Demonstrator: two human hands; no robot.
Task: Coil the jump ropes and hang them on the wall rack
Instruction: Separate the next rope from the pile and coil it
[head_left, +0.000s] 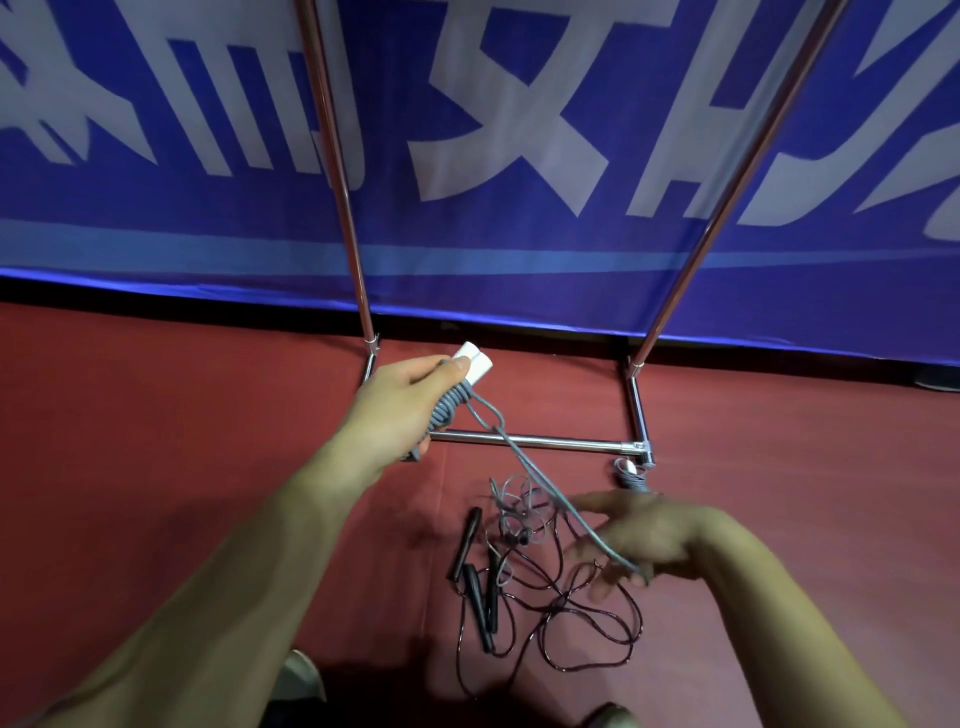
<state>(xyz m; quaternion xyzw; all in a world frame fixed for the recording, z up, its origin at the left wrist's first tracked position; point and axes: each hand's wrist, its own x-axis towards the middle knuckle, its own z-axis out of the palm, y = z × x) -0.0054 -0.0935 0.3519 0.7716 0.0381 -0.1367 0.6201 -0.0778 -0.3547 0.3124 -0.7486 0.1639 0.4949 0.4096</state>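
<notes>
**Grey rope half wound, black ropes on the floor**

The white handles (475, 365) of a grey rope (540, 480) are clamped in the left hand (400, 395), with several turns of cord wound tightly round them just below the thumb. From that grip a free length of cord is stretched down and to the right, across the rack's (524, 442) chrome base bar, to the right hand (636, 535). There the cord is laid over the fingers; the hand is blurred, so whether the grip is closed on it cannot be told.

Below the stretched cord, between the two hands, black ropes (571, 618) are left loose and tangled on the red floor (182, 415), their handles lying side by side to the left of the right hand. A further small grey bundle (631, 475) is seen just beyond the right hand, beside the rack's base corner. Behind the rack a blue banner (493, 249) is hung.
</notes>
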